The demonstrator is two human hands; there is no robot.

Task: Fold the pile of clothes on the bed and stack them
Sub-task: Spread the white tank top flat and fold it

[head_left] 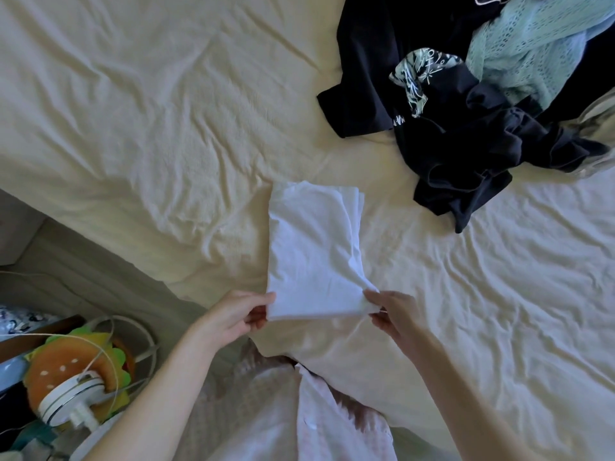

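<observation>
From above, looking down at the bed [133, 111], a white cloth [312, 247] lies right in front of the two hands. It is folded into a long, neat shape with layers showing along its far right edge. The left hand [238, 316] pinches the near left corner of it with thumb and fingers. The right hand [391, 311] pinches the near right corner, where the cloth bunches up a little. So both hands are holding this one piece.

I think this piece is almost done. It may need one more fold, end to end, to make it small.

There is no stack of folded clothes to be seen yet. This white one looks like the first.

Far past the right hand, up and to the right, sits the pile [466, 111] that is left. It is a messy heap of dark clothes [459, 151], a light blue knit top [532, 44] and a bit of patterned cloth [419, 74]. None of those are folded. So most of the work is still to do.

Below the left hand, off the bed, there is a burger-shaped plush toy [61, 359] and a white round gadget [70, 399] with cords.
</observation>
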